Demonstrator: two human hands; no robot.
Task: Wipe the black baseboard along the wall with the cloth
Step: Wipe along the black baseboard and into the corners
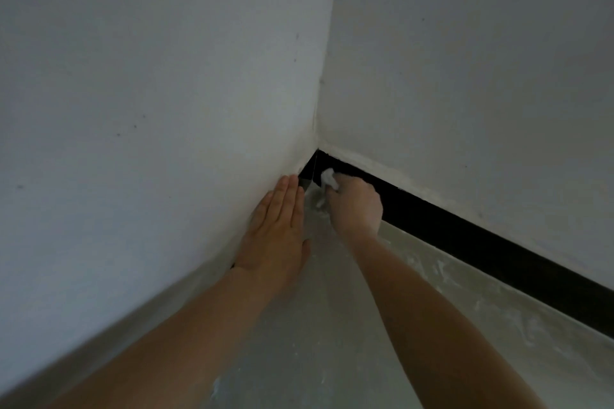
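Two bare forearms are reaching over the dusty grey floor (332, 325) toward a room corner. The left hand (279, 229) is lying flat, fingers straight and together, holding nothing, against the white left wall (149, 93). The right hand (357, 206) is curling closed around a small white cloth (329, 179), pressing it onto the black baseboard (465, 236) just beside the corner.
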